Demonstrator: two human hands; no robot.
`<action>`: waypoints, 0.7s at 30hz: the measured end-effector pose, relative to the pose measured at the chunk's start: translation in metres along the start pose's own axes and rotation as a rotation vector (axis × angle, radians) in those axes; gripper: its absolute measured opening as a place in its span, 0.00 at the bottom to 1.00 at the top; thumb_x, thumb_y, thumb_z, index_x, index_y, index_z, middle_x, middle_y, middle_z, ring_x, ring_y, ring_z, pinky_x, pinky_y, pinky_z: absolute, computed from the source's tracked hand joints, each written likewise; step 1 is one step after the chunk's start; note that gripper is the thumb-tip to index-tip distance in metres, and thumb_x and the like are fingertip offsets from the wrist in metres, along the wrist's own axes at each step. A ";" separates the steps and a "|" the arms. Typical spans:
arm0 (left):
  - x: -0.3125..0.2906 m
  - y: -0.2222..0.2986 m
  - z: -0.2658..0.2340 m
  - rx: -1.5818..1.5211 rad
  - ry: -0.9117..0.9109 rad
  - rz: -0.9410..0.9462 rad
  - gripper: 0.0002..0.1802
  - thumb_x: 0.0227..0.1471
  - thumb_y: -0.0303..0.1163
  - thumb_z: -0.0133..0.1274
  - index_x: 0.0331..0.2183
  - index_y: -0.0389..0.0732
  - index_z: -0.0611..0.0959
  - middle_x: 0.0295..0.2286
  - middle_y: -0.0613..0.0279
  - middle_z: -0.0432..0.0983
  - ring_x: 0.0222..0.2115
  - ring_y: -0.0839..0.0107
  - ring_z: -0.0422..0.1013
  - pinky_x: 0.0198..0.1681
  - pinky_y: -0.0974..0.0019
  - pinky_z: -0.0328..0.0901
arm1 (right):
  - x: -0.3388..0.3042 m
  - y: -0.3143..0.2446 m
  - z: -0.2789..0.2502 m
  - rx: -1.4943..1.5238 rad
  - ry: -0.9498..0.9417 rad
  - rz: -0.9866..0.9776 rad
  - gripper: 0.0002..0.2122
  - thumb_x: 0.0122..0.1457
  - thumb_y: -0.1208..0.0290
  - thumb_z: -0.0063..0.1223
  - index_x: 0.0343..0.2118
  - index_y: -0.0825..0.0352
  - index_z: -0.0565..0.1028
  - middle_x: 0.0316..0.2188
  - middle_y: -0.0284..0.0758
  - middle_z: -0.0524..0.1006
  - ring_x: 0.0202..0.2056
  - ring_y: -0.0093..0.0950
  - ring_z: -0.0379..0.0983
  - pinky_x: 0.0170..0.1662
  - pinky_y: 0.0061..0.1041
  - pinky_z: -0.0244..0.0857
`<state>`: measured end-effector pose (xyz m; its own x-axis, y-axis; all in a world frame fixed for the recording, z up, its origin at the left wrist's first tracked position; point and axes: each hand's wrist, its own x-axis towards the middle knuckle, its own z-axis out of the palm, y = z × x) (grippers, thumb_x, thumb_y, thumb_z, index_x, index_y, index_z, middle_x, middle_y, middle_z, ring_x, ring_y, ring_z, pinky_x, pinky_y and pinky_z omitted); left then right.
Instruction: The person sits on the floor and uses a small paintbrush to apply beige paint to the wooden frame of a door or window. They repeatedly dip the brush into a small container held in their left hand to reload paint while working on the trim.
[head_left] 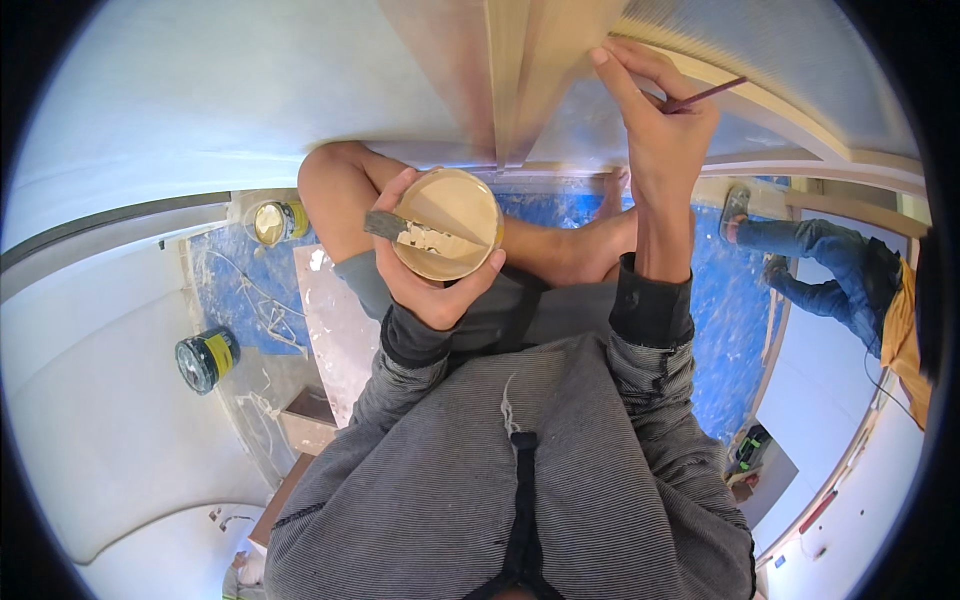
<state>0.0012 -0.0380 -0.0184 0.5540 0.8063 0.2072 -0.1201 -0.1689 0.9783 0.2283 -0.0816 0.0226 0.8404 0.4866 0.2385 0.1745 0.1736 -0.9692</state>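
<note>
My left hand [430,300] is wrapped round a small open tub of cream paint [440,272], held above my crossed legs. Across its mouth lies a flat stick [385,225], grey at one end and smeared with paint; my left fingers are close to that end. Up to the right, my right hand [660,130] pinches a thin paintbrush [712,92] by its dark red handle. Its bristle end is hidden behind the fingers. The fingertips are at the cream wooden frame [570,60], which is blurred there; I cannot tell whether they touch it.
At left, an open paint can [269,224] and a dark bucket with a yellow band [207,360] stand on the floor. A blue sheet [720,330] covers much of the floor. Another person's jeans-clad legs [825,260] show at far right. A pale panel [270,80] rises ahead.
</note>
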 end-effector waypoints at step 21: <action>0.000 0.006 0.006 -0.030 0.003 -0.007 0.52 0.34 0.22 0.68 0.58 0.32 0.57 0.50 0.47 0.67 0.50 0.60 0.67 0.55 0.59 0.62 | 0.006 0.006 -0.011 -0.026 -0.003 -0.049 0.07 0.52 0.76 0.65 0.34 0.71 0.82 0.36 0.36 0.81 0.35 0.19 0.75 0.39 0.17 0.69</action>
<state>0.0054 -0.0418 -0.0129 0.5527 0.8090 0.2001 -0.1405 -0.1462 0.9792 0.2400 -0.0873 0.0177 0.8289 0.4808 0.2860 0.2291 0.1748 -0.9576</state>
